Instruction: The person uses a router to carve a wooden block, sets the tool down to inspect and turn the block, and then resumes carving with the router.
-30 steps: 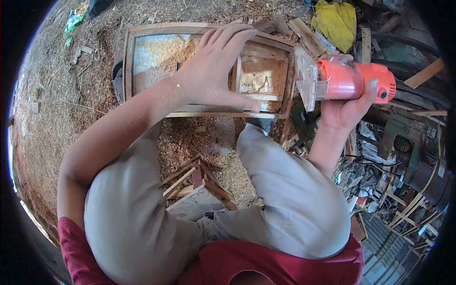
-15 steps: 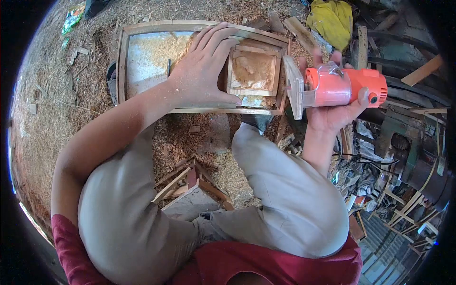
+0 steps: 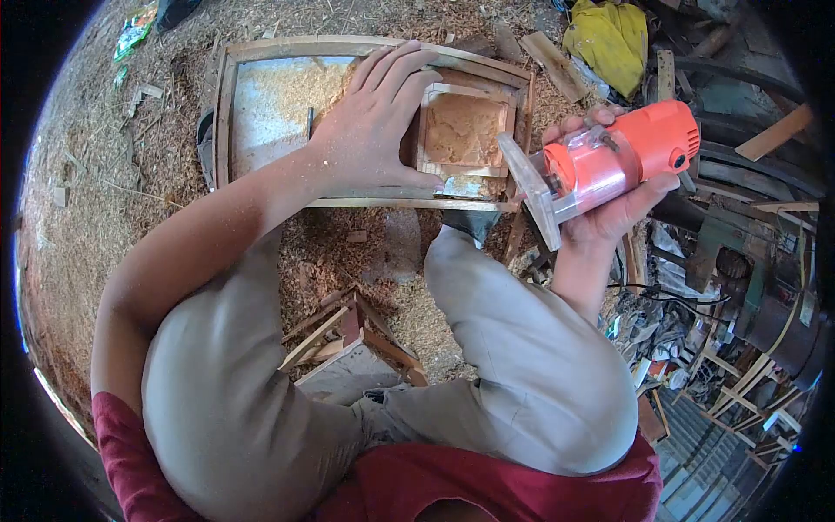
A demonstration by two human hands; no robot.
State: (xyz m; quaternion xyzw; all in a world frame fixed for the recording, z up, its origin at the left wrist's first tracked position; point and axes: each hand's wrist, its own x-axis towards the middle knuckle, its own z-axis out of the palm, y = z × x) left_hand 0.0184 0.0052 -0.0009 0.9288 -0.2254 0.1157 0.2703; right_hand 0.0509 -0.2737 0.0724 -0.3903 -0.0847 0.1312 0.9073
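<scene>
An orange trim router (image 3: 622, 161) with a clear plastic base (image 3: 531, 193) lies tilted in my right hand (image 3: 609, 204), whose fingers wrap its body from beneath. Its base faces left, near the right end of a large wooden frame (image 3: 223, 130). Inside that frame, toward the right, sits a small square wooden frame (image 3: 465, 165) with sawdust in its middle. My left hand (image 3: 370, 126) rests flat beside the small frame, fingers stretched to the far rail and thumb along the near side. The pale panel (image 3: 274, 96) to its left is dusted with sawdust.
Shavings cover the ground. A yellow cloth (image 3: 606, 43) and a wood offcut (image 3: 557, 68) lie beyond the right end. A wooden piece (image 3: 357, 370) stands between my legs. Scrap wood, cables (image 3: 687, 296) and a dark machine (image 3: 739, 261) crowd the right.
The router has turned in my right hand, its base swinging down and left and its rear end rising. My right fingers have closed around it. My left hand stays nearly still.
</scene>
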